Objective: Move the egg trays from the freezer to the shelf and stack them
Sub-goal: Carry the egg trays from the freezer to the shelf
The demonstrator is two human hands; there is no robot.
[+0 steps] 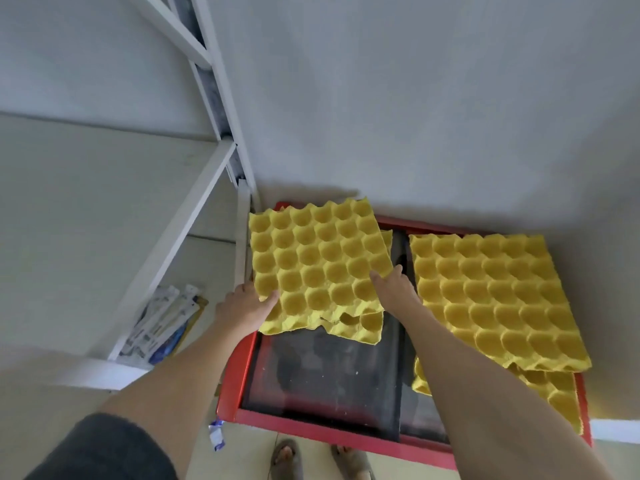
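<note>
Fingers (272, 296) mostly hidden under yellow egg tray (320, 258), probably gripping.

Red-rimmed freezer (231, 382) w/ dark glass top, at 5 o'clock. On it: yellow egg trays (498, 299) stacked at 3 o'clock side, another pair (318, 261) near centre. White shelf (69, 220) at 9 o'clock, packets (162, 323) on lower level.
</note>
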